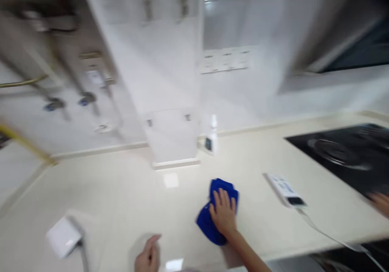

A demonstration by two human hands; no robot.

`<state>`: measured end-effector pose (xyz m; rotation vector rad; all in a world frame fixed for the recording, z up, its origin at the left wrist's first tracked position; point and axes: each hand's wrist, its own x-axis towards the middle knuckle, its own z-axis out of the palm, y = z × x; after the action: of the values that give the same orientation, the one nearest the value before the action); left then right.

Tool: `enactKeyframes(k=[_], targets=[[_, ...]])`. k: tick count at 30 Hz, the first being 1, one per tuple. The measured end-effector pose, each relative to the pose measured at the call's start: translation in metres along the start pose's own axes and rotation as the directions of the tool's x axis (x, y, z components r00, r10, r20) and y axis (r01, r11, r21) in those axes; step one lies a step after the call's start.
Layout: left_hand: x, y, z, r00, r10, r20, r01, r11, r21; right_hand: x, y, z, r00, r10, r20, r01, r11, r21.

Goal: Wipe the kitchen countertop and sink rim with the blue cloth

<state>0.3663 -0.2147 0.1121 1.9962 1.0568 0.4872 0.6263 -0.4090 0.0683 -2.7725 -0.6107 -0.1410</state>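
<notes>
A dark blue cloth (pixel 209 223) lies bunched on the pale countertop (pixel 127 195). My right hand (pixel 224 213) rests flat on top of it, palm down, fingers spread. Part of the cloth is hidden beneath that hand. To the left, near the bottom edge, my left hand (pixel 148 258) hovers at or just above the counter. Its index finger sticks out, the other fingers are loosely curled, and nothing shows in it. Blur hides whether this hand touches the surface.
A white power strip (pixel 282 189) with a cable lies right of the cloth, before a black cooktop (pixel 343 150). Another person's hand (pixel 381 203) is at the right edge. A white bottle (pixel 214 136) stands by the wall; a white square box (pixel 64 236) sits at left.
</notes>
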Motion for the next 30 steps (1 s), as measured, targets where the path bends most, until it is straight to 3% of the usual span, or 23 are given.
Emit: enactKeyframes(k=[2, 4, 7, 12, 16, 20, 25, 30], targets=[[-0.019, -0.01, -0.007, 0.992, 0.032, 0.12, -0.036, 0.999, 0.03, -0.005, 0.004, 0.009, 0.997, -0.044, -0.058, 0.043, 0.999, -0.012], [-0.035, -0.016, -0.011, 0.998, -0.016, 0.063, 0.013, 0.999, 0.048, -0.01, 0.013, 0.018, 0.991, -0.073, -0.111, 0.077, 0.996, 0.032], [-0.054, -0.021, -0.014, 0.997, -0.072, -0.03, 0.073, 0.995, 0.064, -0.008, 0.028, 0.03, 0.989, -0.115, -0.096, 0.128, 0.981, 0.145], [-0.071, -0.029, -0.011, 0.992, -0.076, -0.098, 0.081, 0.996, 0.049, 0.026, 0.033, 0.04, 0.986, -0.157, -0.054, 0.165, 0.954, 0.249], [-0.073, -0.035, -0.006, 0.995, -0.038, -0.091, 0.036, 0.999, -0.016, 0.059, 0.023, 0.038, 0.987, -0.159, -0.03, 0.162, 0.955, 0.249], [-0.069, -0.034, 0.004, 0.999, -0.031, -0.03, 0.029, 0.997, -0.078, 0.073, 0.018, 0.036, 0.992, -0.127, -0.023, 0.128, 0.964, 0.231], [-0.061, -0.019, 0.013, 1.0, 0.017, 0.008, -0.016, 0.999, -0.052, 0.071, 0.019, 0.042, 0.988, -0.141, -0.061, 0.15, 0.972, 0.179], [-0.044, -0.013, 0.008, 0.998, 0.06, 0.026, -0.059, 0.998, -0.014, 0.054, 0.016, 0.051, 0.981, -0.13, -0.144, 0.149, 0.981, 0.126]])
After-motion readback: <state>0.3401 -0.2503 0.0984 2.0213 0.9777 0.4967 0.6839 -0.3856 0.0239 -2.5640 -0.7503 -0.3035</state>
